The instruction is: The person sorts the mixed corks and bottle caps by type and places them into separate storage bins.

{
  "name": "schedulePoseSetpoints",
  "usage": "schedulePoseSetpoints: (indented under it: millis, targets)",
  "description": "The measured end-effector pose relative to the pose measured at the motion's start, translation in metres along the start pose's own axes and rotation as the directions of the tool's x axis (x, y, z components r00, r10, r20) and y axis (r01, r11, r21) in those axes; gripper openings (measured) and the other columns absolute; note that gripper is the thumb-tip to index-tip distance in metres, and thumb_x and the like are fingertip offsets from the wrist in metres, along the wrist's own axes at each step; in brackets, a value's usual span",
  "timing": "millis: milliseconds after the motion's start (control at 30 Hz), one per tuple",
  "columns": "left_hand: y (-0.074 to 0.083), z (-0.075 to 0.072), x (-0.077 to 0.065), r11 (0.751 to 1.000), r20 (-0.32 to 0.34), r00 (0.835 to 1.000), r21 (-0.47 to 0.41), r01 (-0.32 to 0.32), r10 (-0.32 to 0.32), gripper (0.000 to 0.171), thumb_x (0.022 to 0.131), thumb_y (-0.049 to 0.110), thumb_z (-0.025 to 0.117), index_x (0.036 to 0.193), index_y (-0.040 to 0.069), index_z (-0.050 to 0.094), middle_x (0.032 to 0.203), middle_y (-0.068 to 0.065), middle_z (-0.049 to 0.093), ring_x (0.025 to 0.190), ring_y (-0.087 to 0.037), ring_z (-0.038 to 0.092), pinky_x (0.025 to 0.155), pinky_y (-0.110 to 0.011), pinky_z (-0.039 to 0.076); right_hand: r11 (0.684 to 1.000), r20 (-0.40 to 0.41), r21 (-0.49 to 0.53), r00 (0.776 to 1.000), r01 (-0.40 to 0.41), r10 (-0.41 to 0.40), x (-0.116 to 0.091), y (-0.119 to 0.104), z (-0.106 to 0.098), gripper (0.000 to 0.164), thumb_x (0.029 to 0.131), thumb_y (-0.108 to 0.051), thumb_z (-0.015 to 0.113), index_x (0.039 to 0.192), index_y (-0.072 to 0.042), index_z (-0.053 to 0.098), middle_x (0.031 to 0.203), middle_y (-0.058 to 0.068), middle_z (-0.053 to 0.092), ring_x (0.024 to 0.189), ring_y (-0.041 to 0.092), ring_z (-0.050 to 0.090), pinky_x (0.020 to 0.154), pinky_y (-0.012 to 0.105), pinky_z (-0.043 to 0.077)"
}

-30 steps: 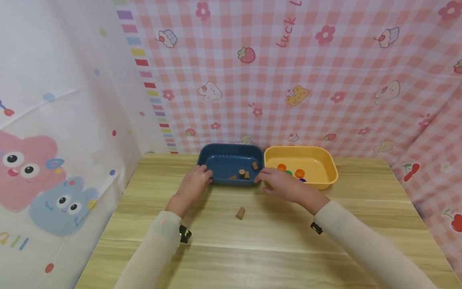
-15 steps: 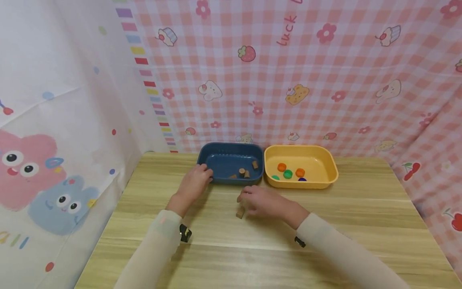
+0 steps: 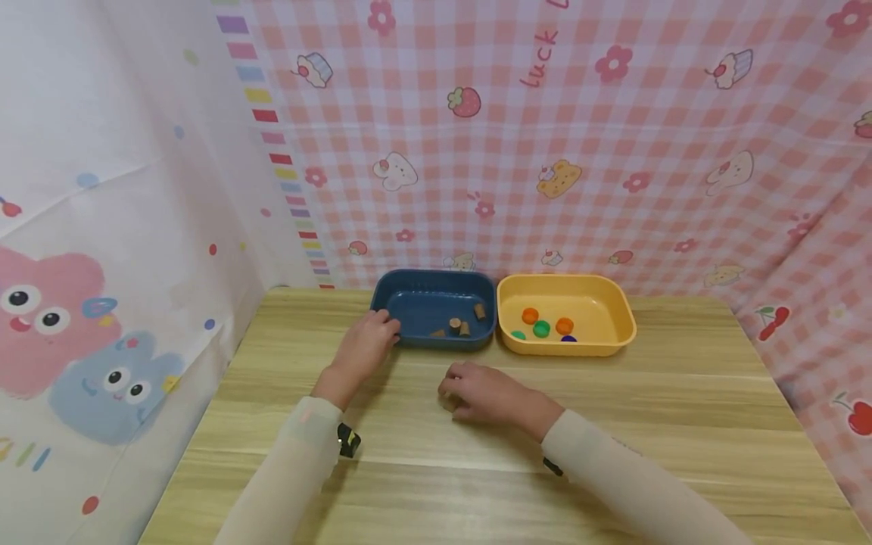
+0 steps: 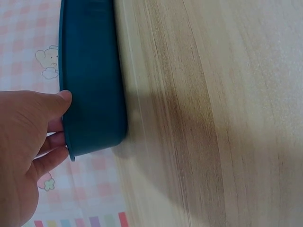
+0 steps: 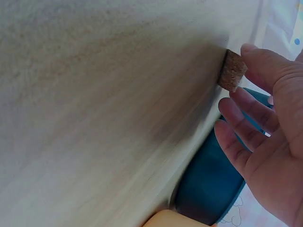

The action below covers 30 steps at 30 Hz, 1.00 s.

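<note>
My left hand (image 3: 364, 344) holds the near left corner of a dark blue tray (image 3: 436, 280). In the left wrist view, the thumb lies on the outside of the tray's rim with the fingers behind it. Several brown corks (image 3: 455, 325) are inside that tray. On the table in front of it, my right hand (image 3: 487, 393) has thumb and index finger on either side of one more cork (image 5: 232, 71), pinching it close to the wood. The other fingers of that hand stay loosely bent, apart from the cork.
To the right of the blue tray, almost against it, stands a yellow tray (image 3: 599, 350) with orange, green and blue round pieces (image 3: 541, 328). A pink checked cloth (image 3: 436, 212) hangs right behind the wooden table (image 3: 654, 424). White cloth (image 3: 163, 303) covers the left side.
My right hand has come from between the two trays, toward me and to the left, down to the loose cork, and taken it between thumb and finger. The left hand stays at the blue tray.
</note>
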State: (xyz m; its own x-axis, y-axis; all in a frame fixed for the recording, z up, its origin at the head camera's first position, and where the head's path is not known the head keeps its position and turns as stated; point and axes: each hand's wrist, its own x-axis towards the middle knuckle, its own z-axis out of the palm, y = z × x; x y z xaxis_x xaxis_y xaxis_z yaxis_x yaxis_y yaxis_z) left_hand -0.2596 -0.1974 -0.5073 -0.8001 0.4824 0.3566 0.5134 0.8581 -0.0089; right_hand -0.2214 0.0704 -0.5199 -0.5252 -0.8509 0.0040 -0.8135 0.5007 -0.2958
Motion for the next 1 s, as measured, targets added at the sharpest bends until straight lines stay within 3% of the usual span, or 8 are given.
schedulePoseSetpoints:
  millis: [567,1000]
  targets:
    - [0.000,0.001,0.001,1.000,0.008,1.000,0.018,0.002,-0.002,0.008,0.092,0.013,0.078,0.091,0.007,0.072,0.083,-0.007,0.060,0.074,-0.025,0.055,0.070,-0.037,0.052,0.999,0.021,-0.033,1.000,0.015,-0.014,0.002,0.001,0.009,0.017,0.095,-0.016,0.075,0.112,-0.017,0.072,0.105,-0.002,0.061,0.089,0.011,0.053,0.082,0.025,0.052]
    - [-0.003,0.003,-0.001,0.992,-0.053,0.998,-0.129,0.014,-0.021,0.009,0.087,0.007,0.081,0.087,0.006,0.072,0.081,-0.006,0.059,0.074,-0.026,0.057,0.070,-0.040,0.053,1.000,-0.002,0.008,1.000,0.002,-0.002,-0.006,0.008,-0.003,0.017,0.096,-0.019,0.073,0.113,-0.018,0.072,0.111,-0.003,0.063,0.097,0.010,0.057,0.090,0.026,0.054]
